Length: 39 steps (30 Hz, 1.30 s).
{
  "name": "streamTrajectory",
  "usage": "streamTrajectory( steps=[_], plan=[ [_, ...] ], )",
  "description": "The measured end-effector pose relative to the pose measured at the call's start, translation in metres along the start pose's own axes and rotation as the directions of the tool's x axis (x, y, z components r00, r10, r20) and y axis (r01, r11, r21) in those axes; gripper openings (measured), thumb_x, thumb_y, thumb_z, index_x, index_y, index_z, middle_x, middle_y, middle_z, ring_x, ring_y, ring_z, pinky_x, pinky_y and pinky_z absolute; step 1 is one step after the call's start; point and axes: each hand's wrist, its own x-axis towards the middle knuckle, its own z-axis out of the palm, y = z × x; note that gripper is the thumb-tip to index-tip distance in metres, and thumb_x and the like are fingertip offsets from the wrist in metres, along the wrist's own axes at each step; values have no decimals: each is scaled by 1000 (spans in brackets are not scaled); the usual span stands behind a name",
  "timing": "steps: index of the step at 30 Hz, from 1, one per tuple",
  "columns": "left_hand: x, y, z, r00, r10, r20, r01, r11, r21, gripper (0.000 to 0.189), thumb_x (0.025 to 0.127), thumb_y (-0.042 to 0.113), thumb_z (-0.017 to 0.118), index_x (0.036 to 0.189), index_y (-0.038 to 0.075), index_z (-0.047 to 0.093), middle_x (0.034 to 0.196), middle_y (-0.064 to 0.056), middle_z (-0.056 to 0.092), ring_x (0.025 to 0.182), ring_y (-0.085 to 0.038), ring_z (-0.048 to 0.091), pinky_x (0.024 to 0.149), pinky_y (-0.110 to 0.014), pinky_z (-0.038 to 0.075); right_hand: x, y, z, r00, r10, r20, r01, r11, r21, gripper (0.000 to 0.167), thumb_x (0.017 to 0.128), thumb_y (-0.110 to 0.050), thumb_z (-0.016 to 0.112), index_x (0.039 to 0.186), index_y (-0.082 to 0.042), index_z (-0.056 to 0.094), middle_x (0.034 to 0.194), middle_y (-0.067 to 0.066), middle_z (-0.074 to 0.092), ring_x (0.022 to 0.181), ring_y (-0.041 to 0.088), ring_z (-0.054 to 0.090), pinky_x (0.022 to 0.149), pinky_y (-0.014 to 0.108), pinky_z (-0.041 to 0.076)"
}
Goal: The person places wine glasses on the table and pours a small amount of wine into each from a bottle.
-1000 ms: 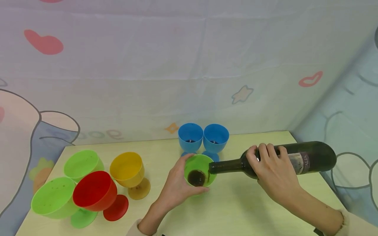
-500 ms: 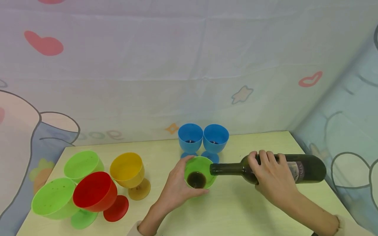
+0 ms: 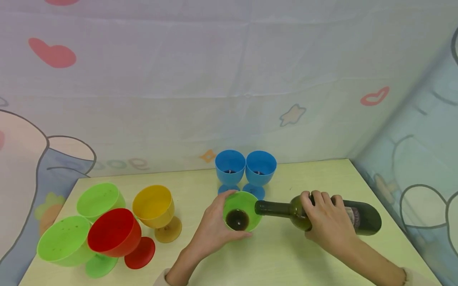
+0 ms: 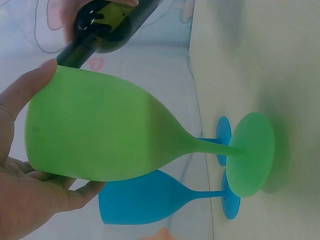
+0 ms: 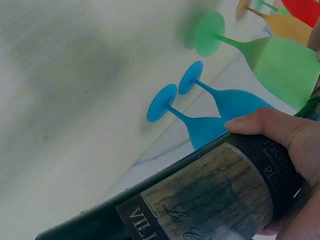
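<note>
Lowered the base end of the dark bottle (image 3: 298, 214) since a second ago, with its neck now nearly level at the rim of the green goblet (image 4: 100, 125). Holding the bottle round its body with the right grip (image 3: 327, 222); clasping the goblet's bowl with the left grip (image 3: 216, 227), above the counter (image 3: 279, 258), dark liquid (image 3: 237, 219) inside. Cannot tell about contact between foot and counter. Just behind, two blue goblets (image 3: 230, 163); well to the left, a yellow goblet (image 3: 154, 206), a red goblet (image 3: 118, 234) and two more green goblets (image 3: 64, 242).
</note>
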Motion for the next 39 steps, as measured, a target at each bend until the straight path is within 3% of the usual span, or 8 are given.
streamTrajectory(
  steps=[14, 21, 24, 32, 39],
  plan=[
    [-1, -3, -7, 999, -34, -10, 33, 998, -53, 91, 56, 28, 87, 131, 7, 39, 119, -7, 52, 103, -26, 50, 86, -46, 42, -3, 3, 7, 994, 48, 103, -62, 989, 137, 71, 45, -26, 85, 98, -3, 44, 92, 18, 54, 82, 35, 52, 70, 53, 40],
    [-1, -8, -12, 996, -73, -42, 70, 996, -53, 91, 57, 28, 87, 132, 8, 39, 119, -6, 52, 102, -25, 49, 85, -44, 43, -4, 10, 5, 990, 112, 83, -129, 958, 255, 71, 48, -20, 82, 105, 1, 45, 94, 19, 54, 86, 35, 52, 71, 53, 38],
    [-1, -10, -15, 994, -89, -59, 86, 995, -54, 92, 57, 28, 87, 132, 7, 39, 120, -6, 51, 103, -25, 49, 85, -43, 42, -3, 16, 4, 985, 152, 79, -169, 933, 319, 70, 50, -18, 81, 107, 1, 45, 94, 19, 54, 85, 34, 52, 70, 51, 37],
    [-1, -17, -24, 988, -131, -88, 126, 990, -55, 93, 57, 29, 87, 132, 9, 38, 120, -3, 51, 102, -23, 48, 86, -43, 42, -5, 37, 7, 966, 243, 91, -255, 823, 508, 74, 56, -16, 81, 113, 8, 41, 94, 18, 55, 82, 32, 53, 70, 49, 33],
    [-1, -20, -30, 985, -142, -101, 136, 989, -57, 89, 61, 27, 85, 132, 6, 37, 121, -7, 50, 104, -26, 47, 86, -46, 42, -8, 53, 10, 950, 296, 103, -299, 756, 582, 78, 58, -14, 84, 117, 9, 38, 100, 26, 55, 82, 42, 57, 67, 54, 45]
  ],
)
